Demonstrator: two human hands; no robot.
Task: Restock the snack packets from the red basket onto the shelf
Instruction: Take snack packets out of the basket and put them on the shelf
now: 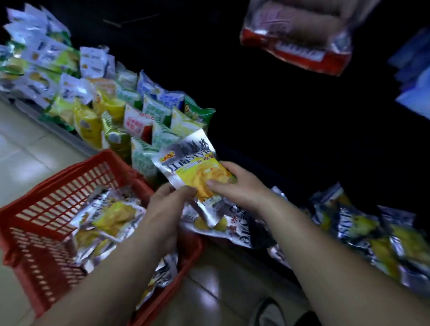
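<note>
subject: one snack packet [184, 161], silver with dark lettering and a yellow picture of the snack on its face. it is off the stock and in the air, just above the near right corner of the red basket [40, 217], between basket and shelf [269, 141].

hands: both have hold of it at its lower end. the left hand [165, 208] has its fingers curled and pinches the lower left corner. the right hand [236, 186] has its thumb on the face and its fingers wrapped behind the right edge. neither hand is free.

governing relation: the packet's long axis runs from the hands up and away, tilted a little left, with its top seam towards the dark shelf opening. the row of matching packets [352, 228] on the shelf lies to the right of the hands and lower. the right hand is the nearer to that row, and the left hand is the nearer to the basket. in my judgement the placing goes rightward and down, on the right hand.

condition: the foil is creased and glossy, with no tear visible. the print is too blurred to read.

remaining stock: loose packets [113, 215] of the same kind lie heaped in the basket, so the restock is unfinished. one more packet [235, 223] lies flat just under the hands. i cannot tell whether it rests on the basket rim or the shelf edge.

other: mixed green, yellow and white packets [109, 105] stand on the shelf to the left.
</note>
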